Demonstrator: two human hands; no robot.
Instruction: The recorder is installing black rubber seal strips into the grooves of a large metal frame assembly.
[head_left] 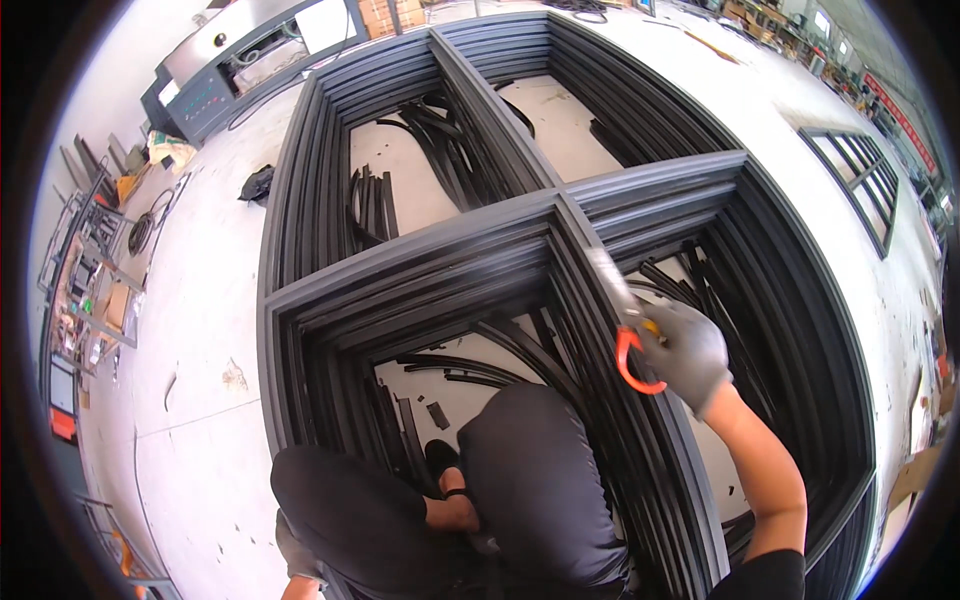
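Observation:
My right hand (690, 355), in a grey glove, is closed around a hand tool with an orange loop (627, 362) at its handle and a patch of yellow. The tool's long silver front part (610, 280) is smeared by motion and lies over the middle bar of the dark metal frames (410, 243); whether it touches the bar I cannot tell. At the lower left, my left hand (295, 550), also gloved in grey, is beside my left knee at the frame's edge. Its fingers are mostly hidden. The frames lie stacked flat, each divided into several openings.
Loose black strips (500, 350) lie on the floor inside the openings. My bent legs (535, 470) are inside the near left opening. A separate slatted frame (855, 180) lies at the right. A grey machine (240, 70) stands at the far left, and a cluttered rack (90, 280) lines the left side.

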